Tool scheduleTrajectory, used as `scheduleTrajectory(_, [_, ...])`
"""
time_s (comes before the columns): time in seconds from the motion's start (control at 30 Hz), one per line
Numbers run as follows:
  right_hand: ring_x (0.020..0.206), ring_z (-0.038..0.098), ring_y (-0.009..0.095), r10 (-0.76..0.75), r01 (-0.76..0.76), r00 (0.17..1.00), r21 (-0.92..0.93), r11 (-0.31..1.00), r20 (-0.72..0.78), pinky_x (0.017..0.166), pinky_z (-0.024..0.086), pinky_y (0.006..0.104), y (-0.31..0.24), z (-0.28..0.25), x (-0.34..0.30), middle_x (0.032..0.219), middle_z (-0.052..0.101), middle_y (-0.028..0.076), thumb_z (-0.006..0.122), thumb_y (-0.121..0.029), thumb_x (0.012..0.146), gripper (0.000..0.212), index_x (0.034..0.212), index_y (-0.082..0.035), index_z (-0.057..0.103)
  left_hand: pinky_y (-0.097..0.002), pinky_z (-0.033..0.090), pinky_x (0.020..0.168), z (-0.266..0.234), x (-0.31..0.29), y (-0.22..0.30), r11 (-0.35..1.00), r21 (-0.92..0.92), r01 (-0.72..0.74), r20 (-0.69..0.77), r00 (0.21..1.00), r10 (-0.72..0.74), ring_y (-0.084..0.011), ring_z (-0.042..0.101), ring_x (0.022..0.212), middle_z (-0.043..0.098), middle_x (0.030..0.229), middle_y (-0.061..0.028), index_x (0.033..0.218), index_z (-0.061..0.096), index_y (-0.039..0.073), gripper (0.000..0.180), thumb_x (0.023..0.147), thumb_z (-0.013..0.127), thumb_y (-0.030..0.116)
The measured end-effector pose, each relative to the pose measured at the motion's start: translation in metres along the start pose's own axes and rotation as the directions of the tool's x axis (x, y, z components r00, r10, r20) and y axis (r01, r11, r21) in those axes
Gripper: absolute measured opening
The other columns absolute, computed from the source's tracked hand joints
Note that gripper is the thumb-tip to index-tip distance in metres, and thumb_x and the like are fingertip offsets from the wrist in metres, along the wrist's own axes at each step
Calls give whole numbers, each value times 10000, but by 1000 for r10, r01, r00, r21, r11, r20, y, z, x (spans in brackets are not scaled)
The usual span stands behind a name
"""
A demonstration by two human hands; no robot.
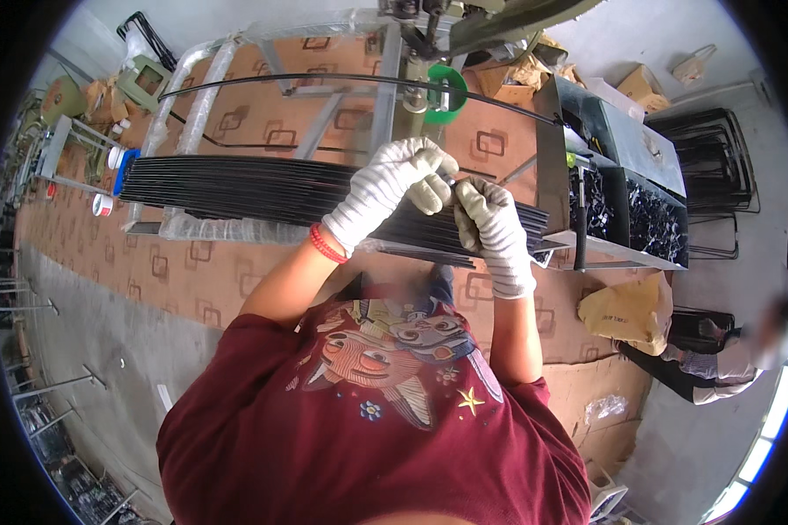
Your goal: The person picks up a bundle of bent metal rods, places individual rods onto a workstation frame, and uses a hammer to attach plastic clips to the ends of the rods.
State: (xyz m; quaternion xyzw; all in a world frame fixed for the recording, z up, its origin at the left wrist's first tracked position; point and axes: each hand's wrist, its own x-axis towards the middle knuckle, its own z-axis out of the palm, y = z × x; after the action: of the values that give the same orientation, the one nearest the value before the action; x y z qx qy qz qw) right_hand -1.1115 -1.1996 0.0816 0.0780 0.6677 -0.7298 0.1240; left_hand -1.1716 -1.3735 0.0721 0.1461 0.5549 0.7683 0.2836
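Observation:
Both my hands wear whitish striped work gloves and meet over a bundle of long, thin black rods (254, 185). My left hand (392, 184) has its fingers bent into a pinch. Close beside it, my right hand (492, 214) pinches too, its fingertips turned toward the left ones. Something small and dark seems to sit between the fingertips, too hidden to name. The rods lie side by side across a metal frame (245, 229) partly wrapped in clear plastic, their left ends against a blue holder (126, 171).
A machine head (418, 66) stands beyond my hands, with a green bucket (447, 94) behind it. One long black rod (324, 79) spans the far side. To the right, a metal bin (657, 219) holds small black parts. Another person (731, 359) is at far right.

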Motion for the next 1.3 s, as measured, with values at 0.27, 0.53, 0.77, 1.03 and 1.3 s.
scheduleTrajectory(0.27, [359,440,100,-176,186,954,19,982,-241,342,336,236,-2,29,90,537,533,26,546,-291,894,296,845,-14,636,-415,394,922,-81,-46,-22,-168,978,123,15,763,646,-238,596,931,646,946,-66,1033,604,84,254,835,601,243])
scheduleTrajectory(0.53, [356,442,111,-107,76,938,-106,991,-329,347,352,252,-10,34,131,545,540,32,545,-249,850,236,801,-46,655,-416,367,975,-109,-69,-24,-54,990,133,-53,686,726,-230,584,961,633,941,-54,979,605,112,219,799,607,237])
scheduleTrajectory(0.77, [354,431,101,-92,63,946,-101,993,-310,344,338,247,-5,23,134,520,521,21,593,-240,828,227,738,-43,659,-416,356,999,-106,-75,-22,-12,989,146,-99,722,685,-250,585,1001,642,992,-71,1010,614,105,213,828,607,214])
scheduleTrajectory(1.03, [389,425,64,-63,28,975,-165,986,-212,370,333,216,6,-3,145,527,516,-23,638,-320,837,275,747,-63,672,-403,396,947,-115,-67,-32,-120,983,137,6,633,774,-217,607,918,649,907,-51,950,630,128,199,816,608,273])
scheduleTrajectory(1.3, [362,410,67,-130,80,951,-183,980,-280,340,314,224,10,2,142,496,504,-24,645,-287,832,269,707,-49,656,-402,418,921,-111,-71,-29,-98,985,139,-14,642,766,-242,617,834,642,849,-71,931,629,122,149,831,584,223])
